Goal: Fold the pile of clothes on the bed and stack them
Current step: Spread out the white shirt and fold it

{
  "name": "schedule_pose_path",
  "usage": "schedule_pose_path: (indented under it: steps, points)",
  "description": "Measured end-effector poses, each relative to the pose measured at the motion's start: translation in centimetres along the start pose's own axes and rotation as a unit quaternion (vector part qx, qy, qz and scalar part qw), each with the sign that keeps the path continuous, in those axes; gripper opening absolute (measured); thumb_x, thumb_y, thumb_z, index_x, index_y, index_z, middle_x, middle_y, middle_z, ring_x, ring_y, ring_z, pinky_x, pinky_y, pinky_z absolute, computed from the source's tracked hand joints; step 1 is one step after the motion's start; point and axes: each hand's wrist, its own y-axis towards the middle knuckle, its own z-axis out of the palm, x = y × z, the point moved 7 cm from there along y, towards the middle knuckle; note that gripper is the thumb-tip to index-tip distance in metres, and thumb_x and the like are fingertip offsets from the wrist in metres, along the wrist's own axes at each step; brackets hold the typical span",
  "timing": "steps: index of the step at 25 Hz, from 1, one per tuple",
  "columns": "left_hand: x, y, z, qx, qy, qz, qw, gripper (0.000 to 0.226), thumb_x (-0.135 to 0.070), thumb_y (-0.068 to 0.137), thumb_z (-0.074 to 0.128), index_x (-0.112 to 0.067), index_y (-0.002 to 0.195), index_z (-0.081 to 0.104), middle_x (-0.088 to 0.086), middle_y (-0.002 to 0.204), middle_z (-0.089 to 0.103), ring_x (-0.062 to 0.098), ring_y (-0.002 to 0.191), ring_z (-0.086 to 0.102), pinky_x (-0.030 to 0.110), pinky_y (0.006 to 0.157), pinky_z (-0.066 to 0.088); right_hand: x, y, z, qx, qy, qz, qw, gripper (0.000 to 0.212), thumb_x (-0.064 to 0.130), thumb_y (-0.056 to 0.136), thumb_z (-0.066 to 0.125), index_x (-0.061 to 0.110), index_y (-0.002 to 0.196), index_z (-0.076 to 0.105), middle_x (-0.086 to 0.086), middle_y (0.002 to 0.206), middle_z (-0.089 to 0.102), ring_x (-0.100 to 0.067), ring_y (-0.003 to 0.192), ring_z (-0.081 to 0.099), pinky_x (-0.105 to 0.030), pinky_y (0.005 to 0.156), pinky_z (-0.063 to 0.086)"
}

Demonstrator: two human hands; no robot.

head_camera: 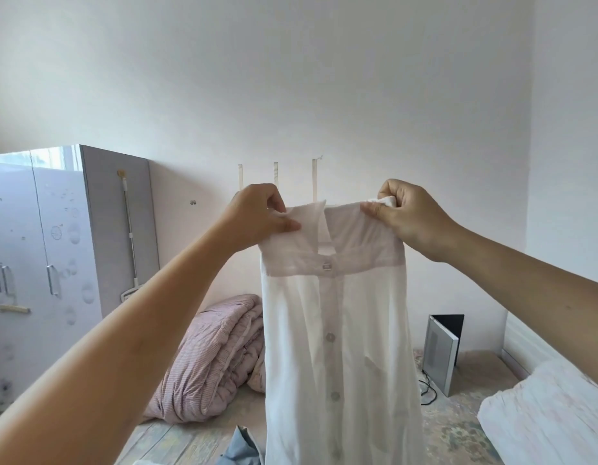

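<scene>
Pale walls fill most of the view, with three strips of tape [276, 174] stuck on the far wall above a bed [458, 427] whose patterned cover shows along the bottom. Both arms reach forward at chest height. The left hand [257, 214] pinches the top left edge of a white garment [338, 330] between thumb and curled fingers, and the right hand [406, 213] grips the top right edge, with a bunch of fabric gathered inside its curled fingers. The garment hangs straight down between the two hands, lifted above the bed, front side facing the camera. Its upper band is sheer and slightly pinkish, and a row of buttons [330, 337] runs down the centre placket; its lower end passes out of view at the bottom edge.

Behind the garment, toward the far left part of the bed, lies a folded pink striped quilt [217, 357]. A bit of grey-blue cloth [242, 448] shows at the near edge of the bed, just left of the hanging garment. At the right edge of the bed rests a white pillow [546, 411]. A grey box-like device [440, 354] with a black cable stands near the far right corner. A grey wardrobe [56, 250] stands left of the bed, and a mop [130, 236] leans against its side.
</scene>
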Motion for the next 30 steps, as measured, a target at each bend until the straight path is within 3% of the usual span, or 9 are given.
schedule_pose_path:
  steps: [4,6,7,10,14,17,22,25,30]
  points:
    - [-0.2,0.5,0.3,0.085,-0.026,-0.035,0.995,0.039,-0.018,0.075,0.08,-0.016,0.101,0.052,0.005,0.085,0.059,0.018,0.07,0.053,0.027,0.061,0.042,0.7,0.6,-0.4,-0.012,-0.046,-0.038,0.998,0.025,0.019,0.092,0.062,0.018,0.077,0.042,0.006,0.063,0.033,-0.005,0.054,0.031,-0.014,0.048,0.028]
    - [-0.8,0.5,0.9,0.129,0.053,-0.019,0.99,0.024,-0.021,0.078,0.077,-0.009,0.093,0.062,0.008,0.076,0.052,0.021,0.068,0.046,0.026,0.059,0.034,0.5,0.5,-0.3,-0.015,-0.063,-0.036,0.997,0.012,0.02,0.091,0.063,0.016,0.097,0.053,0.006,0.068,0.045,-0.009,0.07,0.048,-0.017,0.062,0.038]
    - [-1.3,0.4,1.3,0.143,0.081,-0.012,0.986,0.021,-0.022,0.08,0.075,-0.005,0.084,0.064,0.009,0.072,0.046,0.021,0.066,0.04,0.027,0.058,0.029,0.3,0.4,-0.3,-0.015,-0.06,-0.03,0.998,0.016,0.022,0.091,0.064,0.017,0.105,0.058,0.007,0.072,0.05,-0.011,0.08,0.052,-0.021,0.07,0.041]
    - [-1.9,0.0,1.7,0.139,0.097,-0.03,0.985,0.021,-0.02,0.083,0.07,-0.004,0.074,0.059,0.004,0.068,0.042,0.018,0.064,0.037,0.026,0.058,0.028,0.3,0.1,-0.9,-0.016,-0.041,-0.008,0.999,0.003,0.023,0.09,0.065,0.02,0.089,0.067,0.007,0.07,0.053,-0.014,0.078,0.053,-0.022,0.065,0.04]
    - [-3.4,-0.2,2.5,0.119,0.052,0.006,0.991,0.018,-0.014,0.088,0.061,0.004,0.09,0.061,0.009,0.078,0.051,0.02,0.065,0.045,0.028,0.058,0.036,0.1,0.3,-1.7,-0.021,-0.074,0.005,0.997,0.007,0.019,0.096,0.053,0.019,0.093,0.058,0.007,0.087,0.056,-0.013,0.09,0.052,-0.022,0.068,0.038]
    - [-4.9,-0.3,2.8,0.102,0.043,0.027,0.994,0.029,-0.019,0.089,0.059,0.009,0.084,0.06,0.008,0.071,0.043,0.017,0.062,0.037,0.024,0.052,0.029,-0.5,0.4,-1.6,0.021,-0.134,0.03,0.99,0.011,0.023,0.101,0.041,0.018,0.107,0.05,0.001,0.112,0.053,-0.017,0.104,0.051,-0.028,0.079,0.039]
    - [-6.5,-0.2,2.1,0.08,0.038,0.038,0.995,0.028,-0.034,0.087,0.068,-0.01,0.073,0.065,-0.004,0.06,0.042,0.009,0.053,0.037,0.018,0.048,0.029,0.7,-0.7,-2.5,0.085,-0.034,0.029,0.995,0.038,0.036,0.079,0.074,0.007,0.101,0.063,0.0,0.089,0.063,-0.014,0.079,0.061,-0.029,0.073,0.05]
    - [-7.7,-0.4,1.6,0.067,0.028,0.054,0.996,0.029,-0.032,0.085,0.07,-0.005,0.076,0.066,-0.002,0.063,0.046,0.01,0.056,0.04,0.02,0.05,0.031,2.0,-0.8,-3.5,0.093,-0.089,-0.001,0.992,0.045,0.037,0.076,0.077,-0.005,0.081,0.061,-0.002,0.069,0.053,-0.014,0.063,0.048,-0.027,0.06,0.038]
    - [-9.9,-1.6,1.3,0.064,0.03,0.07,0.995,0.025,-0.032,0.08,0.075,-0.009,0.073,0.066,-0.001,0.064,0.051,0.009,0.057,0.043,0.021,0.052,0.033,4.7,-1.5,-3.7,0.173,-0.23,-0.046,0.957,0.006,0.021,0.089,0.063,0.016,0.092,0.06,0.008,0.084,0.057,-0.014,0.081,0.054,-0.021,0.062,0.042]
